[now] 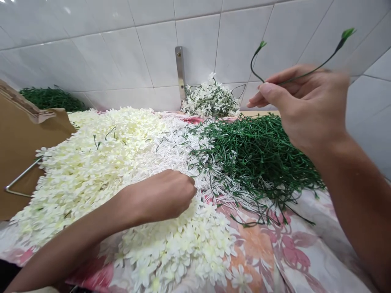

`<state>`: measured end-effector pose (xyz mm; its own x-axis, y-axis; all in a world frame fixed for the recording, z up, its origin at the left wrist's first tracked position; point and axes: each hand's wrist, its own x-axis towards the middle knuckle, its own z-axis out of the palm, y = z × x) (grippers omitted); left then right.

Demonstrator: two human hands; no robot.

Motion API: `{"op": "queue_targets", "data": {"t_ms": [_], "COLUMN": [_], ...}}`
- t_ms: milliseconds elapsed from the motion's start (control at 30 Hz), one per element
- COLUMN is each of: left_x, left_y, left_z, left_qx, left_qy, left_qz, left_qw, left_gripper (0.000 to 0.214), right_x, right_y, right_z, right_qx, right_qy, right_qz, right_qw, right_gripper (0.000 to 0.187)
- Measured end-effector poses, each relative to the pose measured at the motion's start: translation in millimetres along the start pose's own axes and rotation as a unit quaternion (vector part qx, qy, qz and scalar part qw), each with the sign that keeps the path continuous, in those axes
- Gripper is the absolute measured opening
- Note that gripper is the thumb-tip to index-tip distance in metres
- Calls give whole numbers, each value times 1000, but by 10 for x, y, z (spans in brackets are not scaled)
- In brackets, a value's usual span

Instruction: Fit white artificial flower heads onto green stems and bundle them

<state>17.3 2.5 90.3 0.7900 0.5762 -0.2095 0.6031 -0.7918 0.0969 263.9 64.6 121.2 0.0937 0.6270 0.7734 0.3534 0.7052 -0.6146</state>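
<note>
Raised in front of the tiled wall, my right hand (308,101) pinches a green artificial flower stem (324,62) between thumb and fingers. Its two ends curve upward, each with a small green bud-like tip. My left hand (168,193) is closed and held low over the white stick-like pieces (171,148); its fingertips are hidden, so what they grip cannot be made out. Around it lie cream-white artificial petals (104,175), with more loose blossoms (180,244) in front. A tangled heap of green stems (259,150) lies to its right, below my right hand.
White assembled flowers (210,97) are piled against the wall beside a metal bracket (180,73). A cardboard box (27,138) and a bent metal rod (23,177) stand at the left, with more green stems (51,99) behind. A floral cloth (293,244) covers the table.
</note>
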Motion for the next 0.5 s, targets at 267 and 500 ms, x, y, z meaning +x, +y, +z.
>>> {"op": "queue_targets", "data": {"t_ms": [267, 500], "left_x": [73, 82], "left_y": [-107, -98], "left_z": [29, 30], "left_qx": [36, 37], "left_qy": [-29, -27], "left_qz": [-8, 0], "left_qw": [999, 999], "left_gripper": [34, 32], "right_x": [-5, -31], "right_y": [-30, -20], "right_z": [-7, -7], "right_qx": [-10, -8], "right_qy": [-5, -14], "right_qz": [-8, -14], "right_qw": [1000, 1000], "right_gripper": [7, 6]}}
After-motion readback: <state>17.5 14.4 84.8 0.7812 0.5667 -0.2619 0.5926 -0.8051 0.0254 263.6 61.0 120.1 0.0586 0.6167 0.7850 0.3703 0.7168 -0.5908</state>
